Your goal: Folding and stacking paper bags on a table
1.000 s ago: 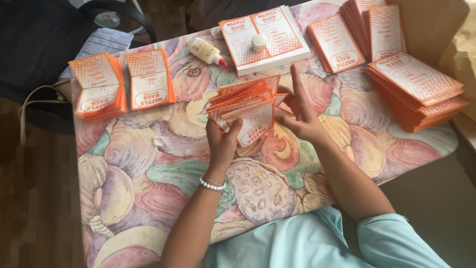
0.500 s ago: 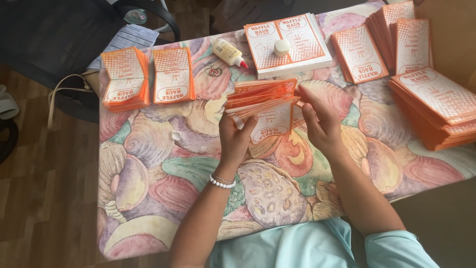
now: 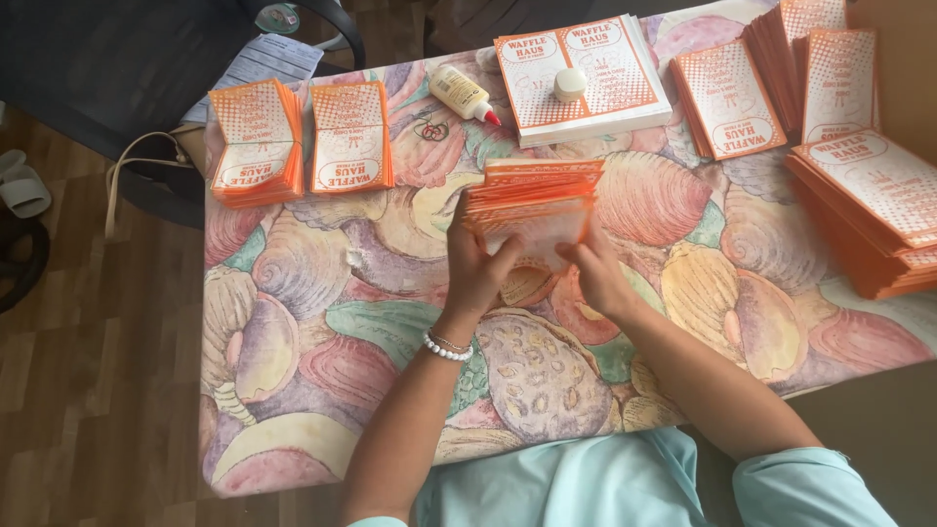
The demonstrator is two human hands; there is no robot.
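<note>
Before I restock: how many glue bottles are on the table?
1: a glue bottle lying near the table's far edge, between the small orange stacks and the wide stack. Others may be hidden behind stacks.

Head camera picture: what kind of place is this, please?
Probably a home or small informal workroom, not a factory. The table wears a cloth printed with shells, the floor is wood, and a dark chair stands beside it. Both hands hold a bundle of orange paper bags, with more stacks and a glue bottle around.
</note>
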